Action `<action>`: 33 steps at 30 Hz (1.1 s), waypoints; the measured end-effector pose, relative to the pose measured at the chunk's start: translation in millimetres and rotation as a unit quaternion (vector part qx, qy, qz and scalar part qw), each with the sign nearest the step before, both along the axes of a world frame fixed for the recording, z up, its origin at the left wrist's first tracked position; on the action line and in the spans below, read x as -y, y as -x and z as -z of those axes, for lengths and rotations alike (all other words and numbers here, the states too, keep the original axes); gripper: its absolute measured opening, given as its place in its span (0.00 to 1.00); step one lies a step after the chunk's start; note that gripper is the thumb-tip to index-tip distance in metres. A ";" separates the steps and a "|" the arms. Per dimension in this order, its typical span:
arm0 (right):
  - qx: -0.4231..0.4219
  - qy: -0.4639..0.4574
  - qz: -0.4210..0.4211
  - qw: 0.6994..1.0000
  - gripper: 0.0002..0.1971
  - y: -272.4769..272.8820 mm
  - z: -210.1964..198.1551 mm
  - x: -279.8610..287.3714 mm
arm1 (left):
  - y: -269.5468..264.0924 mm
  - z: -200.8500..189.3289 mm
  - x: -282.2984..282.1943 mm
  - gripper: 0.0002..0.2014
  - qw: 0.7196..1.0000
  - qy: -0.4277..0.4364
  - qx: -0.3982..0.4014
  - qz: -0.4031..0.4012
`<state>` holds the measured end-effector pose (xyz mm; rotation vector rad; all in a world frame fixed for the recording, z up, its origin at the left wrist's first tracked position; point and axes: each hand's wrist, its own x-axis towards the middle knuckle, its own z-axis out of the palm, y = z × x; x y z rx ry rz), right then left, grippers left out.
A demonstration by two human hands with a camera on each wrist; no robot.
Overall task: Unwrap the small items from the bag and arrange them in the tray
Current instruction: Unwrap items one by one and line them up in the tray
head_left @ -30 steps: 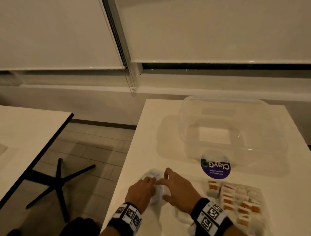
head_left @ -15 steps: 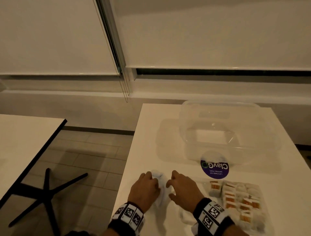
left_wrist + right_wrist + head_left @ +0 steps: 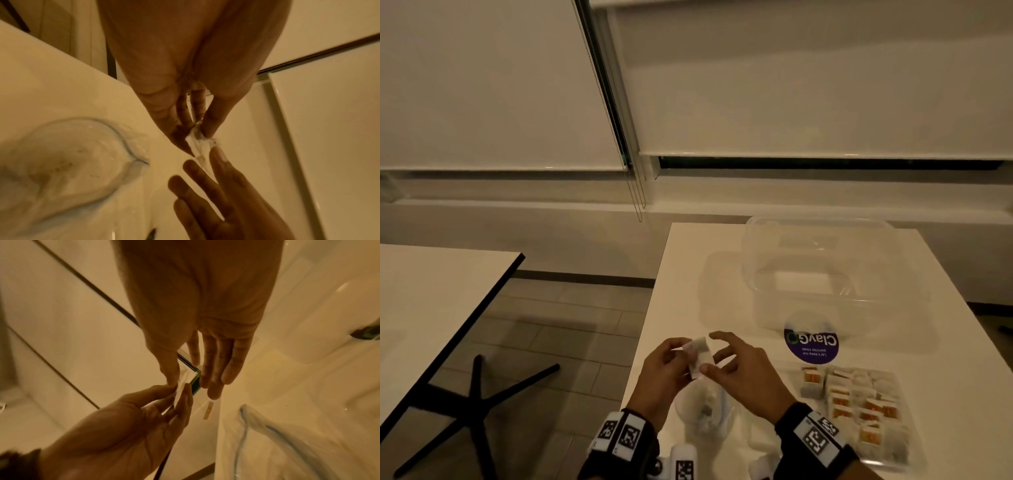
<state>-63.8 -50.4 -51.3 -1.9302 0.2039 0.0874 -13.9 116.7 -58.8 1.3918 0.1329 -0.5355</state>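
Just above the near edge of the white table (image 3: 688, 267), a small white wrapped packet (image 3: 700, 356) was held up between the two hands. The left hand (image 3: 664, 366) pinched it between thumb and curled fingertips, and the left wrist view showed crinkled clear wrapper bunched at that pinch (image 3: 198, 141), which the head view did not resolve. The right hand (image 3: 743, 370) met the packet with its thumb tip at the lower corner; its other fingers were spread loosely and only slightly bent. From the right wrist view the thumb (image 3: 171, 369) pressed against the wrapper's edge, while the other fingers (image 3: 226, 365) hung apart from it, so whether this hand truly gripped the packet could not be told.

Below the hands, on the table, lay a clear plastic bag with a pale blue zip strip (image 3: 714, 404), its mouth gaping; the left wrist view showed that opening as a rounded loop (image 3: 82, 154). To the right sat a shallow clear tray (image 3: 887, 457) filled with rows of small white and orange-marked packets (image 3: 856, 401). Beyond it stood a large clear plastic tub (image 3: 825, 274) bearing a round purple sticker (image 3: 811, 344). Only the head view showed the tray, the tub, a second white table (image 3: 431, 301) to the left and a black cross-shaped table base (image 3: 479, 401) on the tiled floor.
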 end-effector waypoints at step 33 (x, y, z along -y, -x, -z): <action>0.205 -0.116 0.009 0.972 0.10 39.1 -98.3 47.9 | 59.9 -90.8 28.3 0.10 0.979 0.103 0.172 -0.048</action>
